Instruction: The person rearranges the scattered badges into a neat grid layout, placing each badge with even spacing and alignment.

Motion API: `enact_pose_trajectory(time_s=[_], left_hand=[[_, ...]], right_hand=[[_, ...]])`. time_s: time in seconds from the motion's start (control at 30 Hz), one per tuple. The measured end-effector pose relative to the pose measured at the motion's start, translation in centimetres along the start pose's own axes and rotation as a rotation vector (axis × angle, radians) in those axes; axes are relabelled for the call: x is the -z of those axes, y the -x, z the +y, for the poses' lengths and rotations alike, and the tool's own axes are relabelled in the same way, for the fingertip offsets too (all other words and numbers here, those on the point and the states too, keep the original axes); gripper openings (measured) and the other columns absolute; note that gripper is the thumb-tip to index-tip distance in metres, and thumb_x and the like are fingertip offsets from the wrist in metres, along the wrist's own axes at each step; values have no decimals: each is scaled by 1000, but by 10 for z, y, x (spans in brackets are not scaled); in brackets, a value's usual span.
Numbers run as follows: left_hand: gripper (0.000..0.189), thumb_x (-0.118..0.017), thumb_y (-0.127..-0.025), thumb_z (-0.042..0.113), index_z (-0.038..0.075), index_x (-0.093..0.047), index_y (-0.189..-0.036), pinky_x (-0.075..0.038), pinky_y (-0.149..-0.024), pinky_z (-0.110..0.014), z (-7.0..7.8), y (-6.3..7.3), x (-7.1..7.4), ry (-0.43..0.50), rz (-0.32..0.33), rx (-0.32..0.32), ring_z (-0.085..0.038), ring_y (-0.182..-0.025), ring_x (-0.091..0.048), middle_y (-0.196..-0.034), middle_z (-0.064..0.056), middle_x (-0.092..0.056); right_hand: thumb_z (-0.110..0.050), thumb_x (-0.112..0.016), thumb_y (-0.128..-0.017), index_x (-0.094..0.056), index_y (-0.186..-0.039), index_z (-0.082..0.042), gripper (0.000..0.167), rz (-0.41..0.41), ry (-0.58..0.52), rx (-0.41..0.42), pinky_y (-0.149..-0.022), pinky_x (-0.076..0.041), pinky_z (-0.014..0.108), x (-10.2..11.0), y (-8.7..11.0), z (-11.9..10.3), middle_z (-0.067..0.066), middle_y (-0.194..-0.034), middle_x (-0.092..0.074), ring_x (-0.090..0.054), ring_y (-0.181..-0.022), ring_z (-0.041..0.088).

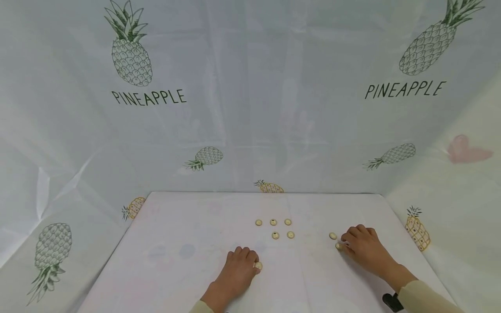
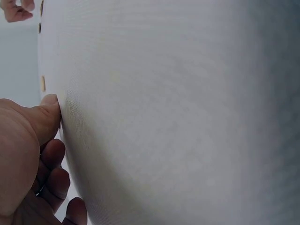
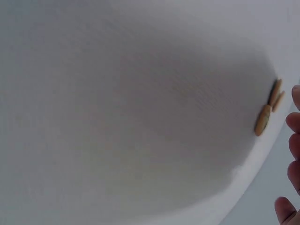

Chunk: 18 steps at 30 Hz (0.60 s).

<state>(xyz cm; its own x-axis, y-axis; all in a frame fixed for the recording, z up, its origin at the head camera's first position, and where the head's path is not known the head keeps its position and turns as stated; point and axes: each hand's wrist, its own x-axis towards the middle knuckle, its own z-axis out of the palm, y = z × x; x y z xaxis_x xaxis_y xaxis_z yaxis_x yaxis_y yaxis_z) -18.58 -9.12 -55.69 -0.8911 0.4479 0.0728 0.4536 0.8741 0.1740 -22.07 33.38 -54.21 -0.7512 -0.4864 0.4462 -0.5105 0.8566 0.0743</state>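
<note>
In the head view my left hand (image 1: 238, 270) is low over the white table, its fingers curled. A small round wooden button (image 1: 258, 265) shows between its thumb and index fingertips. The left wrist view shows the thumb (image 2: 46, 115) and curled fingers near the tabletop, with a wooden piece (image 2: 43, 83) past the thumb tip. My right hand (image 1: 365, 250) hovers at the right of the table, close to one button (image 1: 338, 246); another button (image 1: 332, 235) lies just beyond. In the right wrist view the thumb stands apart from the fingers, beside several flat wooden pieces (image 3: 263, 120).
Several more buttons lie mid-table in two rows, among them a back-row button (image 1: 273, 222) and a front-row button (image 1: 290, 234). A white cloth covers the table (image 1: 164, 269). Behind and beside it hangs a pineapple-print curtain (image 1: 250, 108).
</note>
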Motion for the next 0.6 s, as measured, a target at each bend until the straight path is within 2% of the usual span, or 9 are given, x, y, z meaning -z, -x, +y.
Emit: enact_pose_trajectory(time_s=[0.17,0.37,0.6], left_hand=[[22,-74,-98,41,23,-65,-107,-36,-76,-32,0,-1,-1,17,-13,5,-11,-90,-43,-98,10,-58],[23,-75,-97,40,22,-65,-107,-35,-74,-31,0,1,0,6,16,-12,-11,-89,-44,-97,9,-58],[23,-75,-97,40,22,-65,-108,-34,-74,-29,1,2,2,-3,30,-20,-11,-90,-44,-98,9,-58]], right_hand=[[-23,-92,-77,-73,-92,-17,24,20,30,36,-78,-41,46,-7,3,-4,-5,-93,-62,-49,-87,17],[-20,-91,-79,-73,-89,-18,21,30,8,9,-79,-41,45,-11,0,-10,-9,-88,-60,-49,-85,14],[-18,-91,-78,-73,-91,-19,22,33,-8,-3,-79,-41,45,-18,0,-12,-8,-89,-61,-50,-87,15]])
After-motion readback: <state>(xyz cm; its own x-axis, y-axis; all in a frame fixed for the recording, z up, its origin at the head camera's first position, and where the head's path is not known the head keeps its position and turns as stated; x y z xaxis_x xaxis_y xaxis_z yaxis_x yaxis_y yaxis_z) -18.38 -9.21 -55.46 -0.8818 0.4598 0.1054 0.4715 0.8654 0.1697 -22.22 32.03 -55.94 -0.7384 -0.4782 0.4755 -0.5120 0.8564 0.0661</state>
